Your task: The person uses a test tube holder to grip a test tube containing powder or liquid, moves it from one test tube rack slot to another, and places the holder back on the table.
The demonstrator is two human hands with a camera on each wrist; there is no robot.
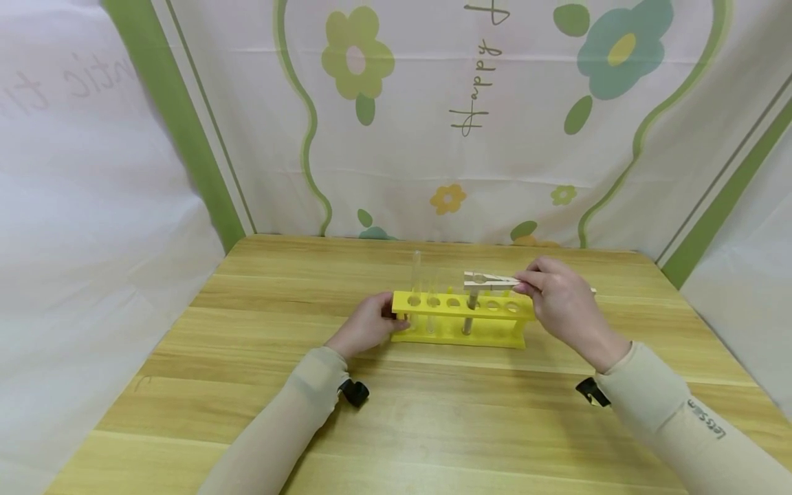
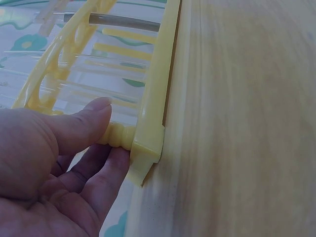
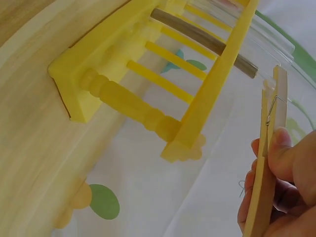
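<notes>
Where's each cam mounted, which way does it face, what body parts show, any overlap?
Head: worn on the head, facing forward and down at the yellow plastic test-tube rack; left hand, right hand and beige-sleeved forearms show.
Left wrist: mounted there, facing the rack's ridged yellow end post; the left hand shows.
Right wrist: mounted there, facing the pale wooden clamp and the rack's opposite end; the right hand shows.
Both wrist views share the rack and its dark-filled clear tube.

the left hand [image 2: 64, 158] pinches the end post [image 2: 118, 134] of the yellow rack [image 2: 160, 79], near its base's corner on the desk [image 2: 237, 118]. clear tubes [image 2: 118, 68] stand nearer, a dark-filled tube [image 2: 123, 22] farther along.
</notes>
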